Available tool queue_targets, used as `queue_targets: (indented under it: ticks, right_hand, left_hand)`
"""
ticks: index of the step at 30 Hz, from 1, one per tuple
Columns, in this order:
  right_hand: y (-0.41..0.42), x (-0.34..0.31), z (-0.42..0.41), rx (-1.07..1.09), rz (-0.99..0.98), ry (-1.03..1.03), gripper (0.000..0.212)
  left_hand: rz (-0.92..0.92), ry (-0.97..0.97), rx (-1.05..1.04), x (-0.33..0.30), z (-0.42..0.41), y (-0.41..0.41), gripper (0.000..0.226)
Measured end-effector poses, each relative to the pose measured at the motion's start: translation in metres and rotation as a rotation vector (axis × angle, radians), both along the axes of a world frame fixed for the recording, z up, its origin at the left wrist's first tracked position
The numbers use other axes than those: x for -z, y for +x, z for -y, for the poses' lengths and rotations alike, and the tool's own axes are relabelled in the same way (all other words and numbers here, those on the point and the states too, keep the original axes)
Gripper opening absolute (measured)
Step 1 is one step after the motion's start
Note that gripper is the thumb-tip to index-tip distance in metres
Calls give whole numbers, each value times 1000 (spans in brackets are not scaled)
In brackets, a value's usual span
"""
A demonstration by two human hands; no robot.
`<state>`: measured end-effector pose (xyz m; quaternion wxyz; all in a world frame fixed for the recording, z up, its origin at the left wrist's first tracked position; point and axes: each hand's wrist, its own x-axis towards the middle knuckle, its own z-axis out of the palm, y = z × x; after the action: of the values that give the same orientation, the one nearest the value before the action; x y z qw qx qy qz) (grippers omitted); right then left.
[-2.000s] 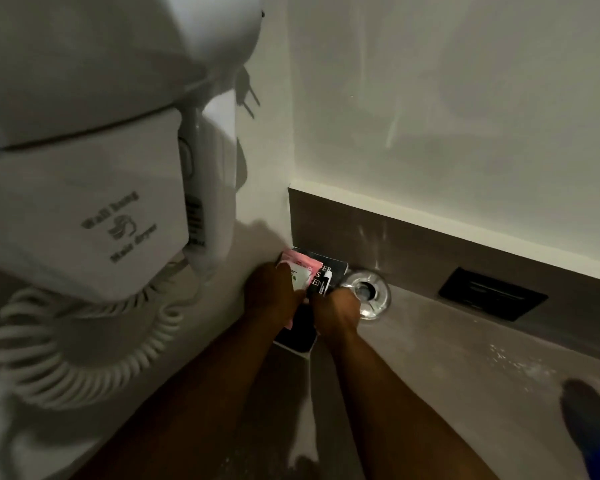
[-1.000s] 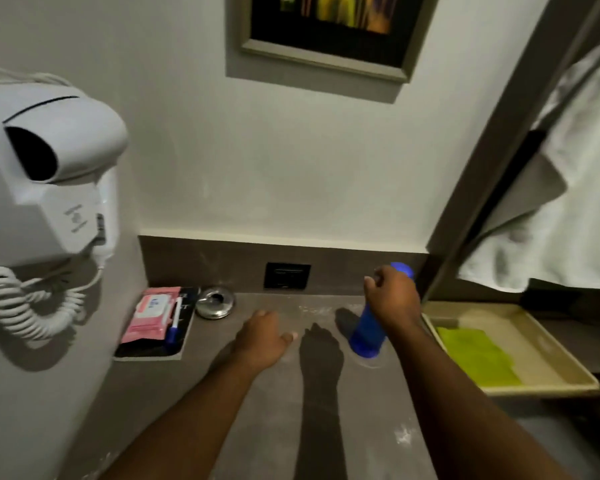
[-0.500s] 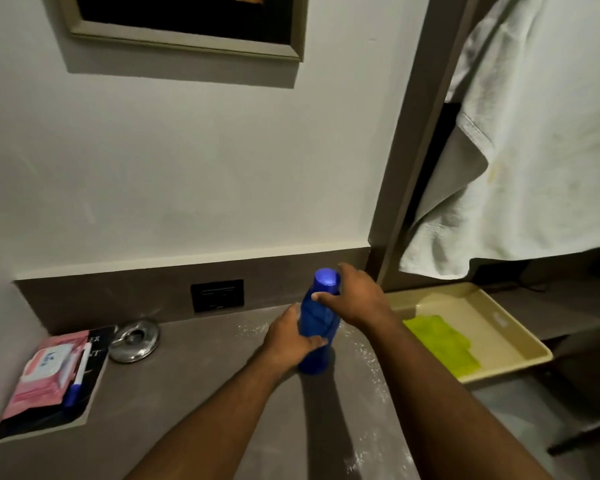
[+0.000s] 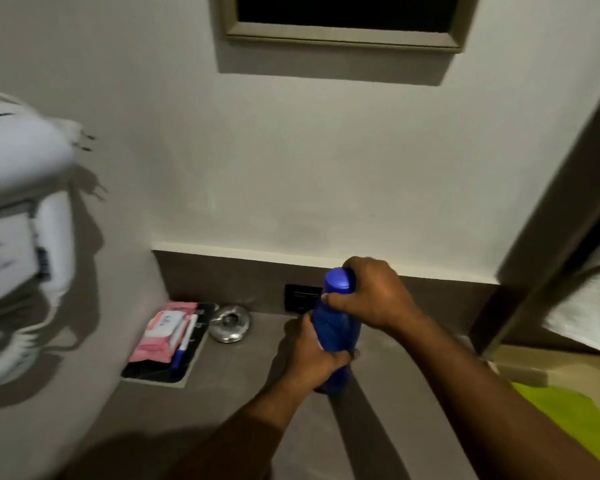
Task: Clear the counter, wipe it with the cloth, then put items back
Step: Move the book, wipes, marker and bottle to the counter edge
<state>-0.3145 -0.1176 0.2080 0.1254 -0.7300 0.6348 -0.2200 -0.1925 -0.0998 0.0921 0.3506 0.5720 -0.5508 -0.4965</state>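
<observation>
A blue bottle (image 4: 335,323) stands upright over the middle of the grey-brown counter (image 4: 243,403); I cannot tell whether its base touches the surface. My left hand (image 4: 312,358) wraps its lower body. My right hand (image 4: 371,294) grips its neck just below the blue cap. At the back left corner a black tray (image 4: 163,370) carries a pink wipes pack (image 4: 163,332) and a pen (image 4: 184,344). A round metal ashtray (image 4: 230,323) sits beside it. A yellow-green cloth (image 4: 575,424) lies at the right edge of view.
A white wall-hung hair dryer (image 4: 18,216) with coiled cord juts out on the left. A black socket plate (image 4: 300,299) sits in the backsplash behind the bottle. A framed picture (image 4: 340,32) hangs above. A dark door frame (image 4: 551,230) and white towel (image 4: 582,306) are at right.
Both hands left the tray at the corner. My right hand took the blue bottle, my left hand joined it, and the bottle has moved left towards the counter's middle. My view swung back left.
</observation>
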Motion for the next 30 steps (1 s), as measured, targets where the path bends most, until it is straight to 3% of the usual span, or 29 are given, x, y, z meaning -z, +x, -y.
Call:
queue_targets:
  ticks: [6,13,20,26,30]
  right_hand:
    - [108,-5,29,-195,147,-22,42]
    - [199,22,45,-315,137,41,38]
    - [224,43,48,-317,85,5,39]
    - [220,48,49,-286,107,42,54]
    - [214,46,43,-273,180,90,56]
  left_hand:
    - [52,-36,-148,-2,15,116,92]
    - [5,-87,-212,8,10,199,85]
    - [69,-61,-269,29,16,217,87]
    - [162,-13,-291,33,28,212,90]
    - [108,32,-372,33,19,206,92]
